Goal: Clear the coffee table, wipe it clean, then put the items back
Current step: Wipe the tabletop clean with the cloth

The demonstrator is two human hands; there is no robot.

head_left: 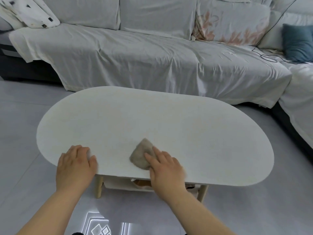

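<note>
Pressing a grey cloth (142, 154) flat onto the white coffee table (152, 119) near edge, right hand (165, 168) fingers extended; left hand (76, 162) is resting open-palmed at the near-left rim.

Bare-armed, with forearms (55, 206) uncovered from the wrists to the lower frame edge. Bare-handed too: left hand (76, 164), right hand (165, 170), the latter blurred along its outer side. Between the forearms, a dark sliver (77, 233), too small to identify.
</note>
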